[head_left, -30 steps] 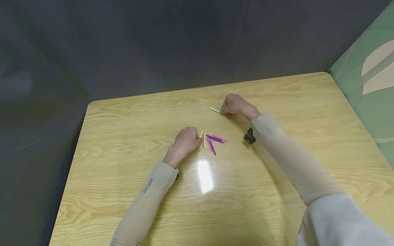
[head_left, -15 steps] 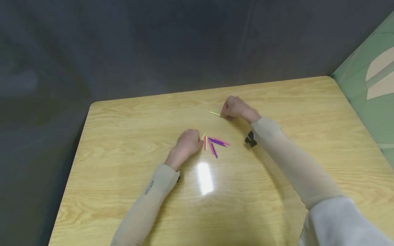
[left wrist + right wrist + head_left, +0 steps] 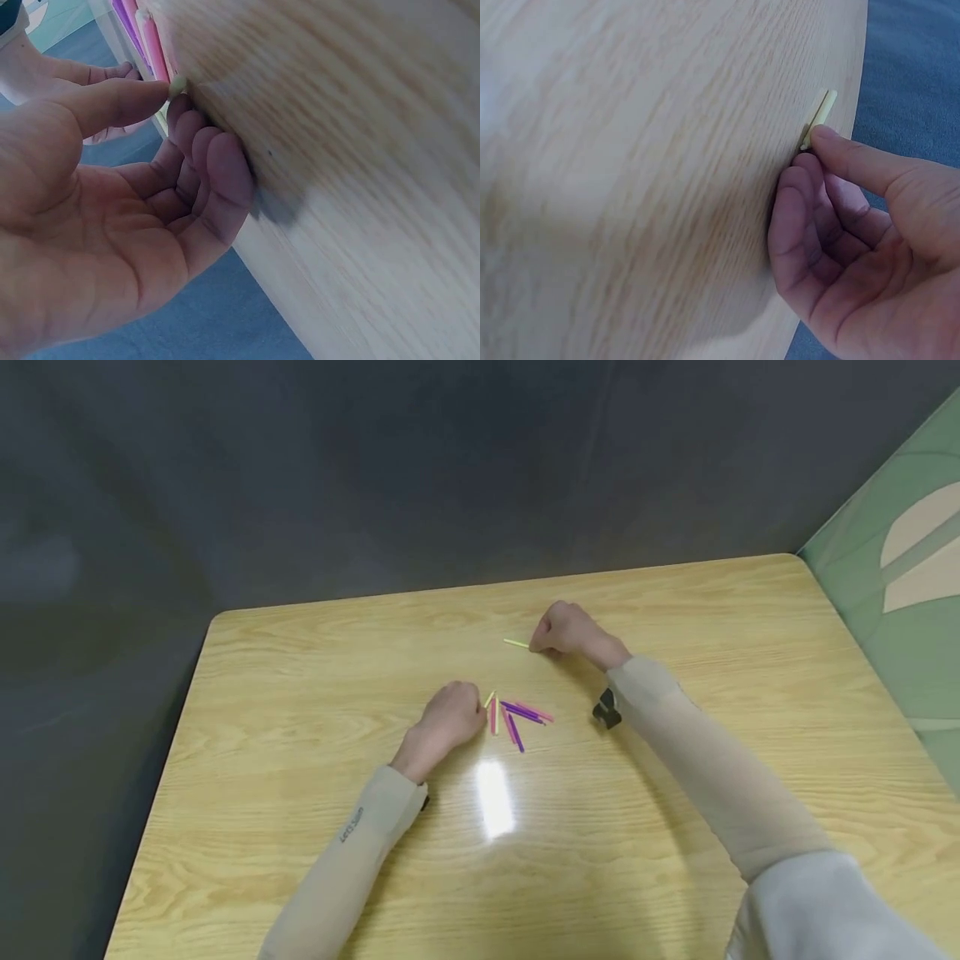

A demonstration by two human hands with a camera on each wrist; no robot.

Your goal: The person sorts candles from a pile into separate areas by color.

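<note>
My left hand [image 3: 452, 717] pinches the near end of a short yellow stick [image 3: 491, 699] between thumb and index finger; the left wrist view shows only the stick's pale tip [image 3: 177, 85] there. Just right of that hand lies a loose group of thin sticks: another yellow stick [image 3: 497, 717], pink sticks and purple sticks [image 3: 516, 733], some crossing. Farther back, my right hand [image 3: 567, 631] grips one end of a separate yellow stick [image 3: 516, 643]. In the right wrist view this yellow stick [image 3: 824, 109] points away from the thumb, low over the wood; the other fingers curl beneath.
The wooden table [image 3: 300, 668] has its far edge against a dark cloth [image 3: 420, 477]. A green panel [image 3: 877, 602] stands along the right side. A bright light reflection lies on the wood below the sticks.
Both hands stay nearly where they were. The left hand's yellow stick now leans more to the right, and the right hand's stick lies slightly flatter across the view. The view itself has shifted slightly.
</note>
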